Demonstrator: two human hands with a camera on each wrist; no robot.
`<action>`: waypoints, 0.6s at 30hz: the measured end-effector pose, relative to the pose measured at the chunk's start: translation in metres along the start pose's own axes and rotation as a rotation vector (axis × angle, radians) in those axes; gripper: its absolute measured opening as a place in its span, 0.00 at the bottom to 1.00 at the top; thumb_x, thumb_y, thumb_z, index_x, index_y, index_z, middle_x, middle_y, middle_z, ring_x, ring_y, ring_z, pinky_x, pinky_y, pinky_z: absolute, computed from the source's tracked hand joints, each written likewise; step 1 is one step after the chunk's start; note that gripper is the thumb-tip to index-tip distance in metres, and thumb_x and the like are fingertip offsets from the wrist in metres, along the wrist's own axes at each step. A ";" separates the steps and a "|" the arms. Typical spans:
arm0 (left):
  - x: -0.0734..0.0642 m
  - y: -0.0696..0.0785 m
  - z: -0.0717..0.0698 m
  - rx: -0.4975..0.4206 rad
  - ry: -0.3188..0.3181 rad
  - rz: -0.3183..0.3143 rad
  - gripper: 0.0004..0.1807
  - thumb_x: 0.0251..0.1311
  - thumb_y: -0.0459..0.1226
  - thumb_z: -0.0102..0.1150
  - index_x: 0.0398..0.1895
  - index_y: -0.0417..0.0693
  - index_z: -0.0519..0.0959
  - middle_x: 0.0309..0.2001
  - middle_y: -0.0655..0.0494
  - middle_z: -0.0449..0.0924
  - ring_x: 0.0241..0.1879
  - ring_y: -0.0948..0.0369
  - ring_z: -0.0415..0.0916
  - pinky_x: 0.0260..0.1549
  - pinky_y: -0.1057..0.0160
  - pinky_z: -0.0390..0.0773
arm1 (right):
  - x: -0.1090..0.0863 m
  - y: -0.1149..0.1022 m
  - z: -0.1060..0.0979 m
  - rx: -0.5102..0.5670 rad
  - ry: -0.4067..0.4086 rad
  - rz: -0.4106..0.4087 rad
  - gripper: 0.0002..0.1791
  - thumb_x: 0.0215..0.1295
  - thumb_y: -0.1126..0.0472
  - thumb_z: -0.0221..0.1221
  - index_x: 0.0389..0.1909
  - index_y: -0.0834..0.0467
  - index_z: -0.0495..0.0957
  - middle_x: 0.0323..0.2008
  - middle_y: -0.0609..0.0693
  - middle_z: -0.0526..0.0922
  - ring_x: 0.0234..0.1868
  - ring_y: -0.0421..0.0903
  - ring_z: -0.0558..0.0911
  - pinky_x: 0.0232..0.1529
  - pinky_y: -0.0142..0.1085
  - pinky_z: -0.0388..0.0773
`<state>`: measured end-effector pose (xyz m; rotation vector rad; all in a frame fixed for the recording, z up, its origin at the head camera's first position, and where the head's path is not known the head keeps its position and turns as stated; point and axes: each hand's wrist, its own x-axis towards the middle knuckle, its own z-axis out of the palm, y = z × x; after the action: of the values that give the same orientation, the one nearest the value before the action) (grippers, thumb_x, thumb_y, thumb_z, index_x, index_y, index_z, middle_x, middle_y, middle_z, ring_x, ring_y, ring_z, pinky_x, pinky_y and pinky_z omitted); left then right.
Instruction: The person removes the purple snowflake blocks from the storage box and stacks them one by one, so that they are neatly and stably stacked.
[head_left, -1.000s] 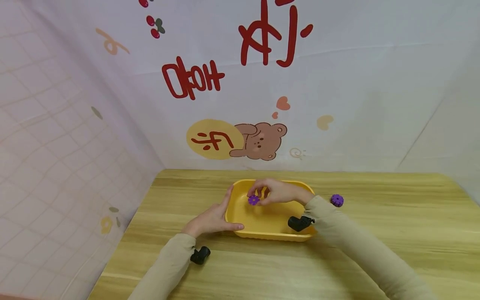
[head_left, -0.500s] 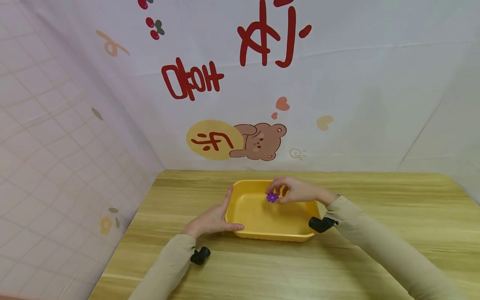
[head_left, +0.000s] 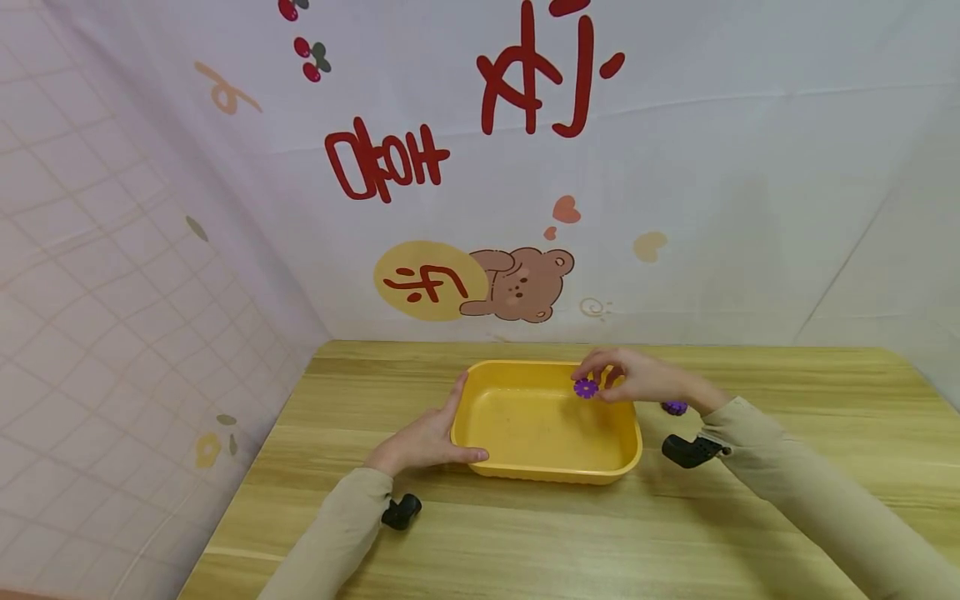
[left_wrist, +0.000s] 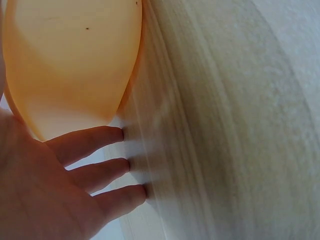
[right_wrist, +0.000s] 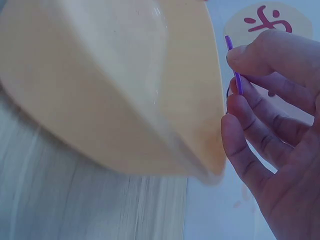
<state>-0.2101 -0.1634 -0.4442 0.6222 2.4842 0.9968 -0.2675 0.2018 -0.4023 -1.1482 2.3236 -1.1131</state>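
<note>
A yellow plastic basin (head_left: 551, 475) stands on the table. My left hand (head_left: 423, 437) rests against its left end, thumb at the near rim and forefinger along the side. In the left wrist view its other fingers (left_wrist: 102, 175) stretch out fairly straight beside the basin, their tips at the tabletop. My right hand (head_left: 637, 375) pinches a purple toothed disc (head_left: 586, 388), like a snowflake building piece, over the basin's far right corner. Seen edge-on in the right wrist view, the thin purple disc (right_wrist: 238, 82) sits between thumb and fingers.
Right of the basin lie purple toothed discs (head_left: 674, 407), apparently stacked and partly hidden by my right wrist. A white printed cloth (head_left: 750, 208) hangs behind the wooden table (head_left: 555, 533), and another cloth (head_left: 135, 292) closes off the left side.
The right hand has carried the purple disc rightward across the basin to its far right corner. The left hand and the basin have stayed in place.
</note>
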 end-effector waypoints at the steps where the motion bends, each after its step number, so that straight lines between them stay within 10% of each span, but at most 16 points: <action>1: 0.000 0.000 0.000 0.001 0.000 -0.001 0.69 0.49 0.58 0.70 0.75 0.62 0.23 0.32 0.55 0.77 0.31 0.62 0.74 0.42 0.60 0.74 | -0.002 0.001 -0.002 -0.001 0.002 -0.004 0.17 0.60 0.71 0.62 0.51 0.62 0.79 0.51 0.57 0.78 0.43 0.50 0.77 0.45 0.43 0.77; 18: 0.001 0.002 0.000 -0.011 0.003 -0.010 0.68 0.49 0.58 0.70 0.75 0.64 0.23 0.34 0.55 0.77 0.32 0.61 0.74 0.44 0.58 0.74 | -0.039 0.015 -0.033 -0.071 0.055 -0.016 0.17 0.61 0.72 0.61 0.52 0.65 0.79 0.49 0.57 0.78 0.40 0.49 0.77 0.40 0.39 0.79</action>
<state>-0.2101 -0.1612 -0.4428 0.6043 2.4805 1.0082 -0.2695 0.2544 -0.3945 -1.1770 2.4177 -1.0896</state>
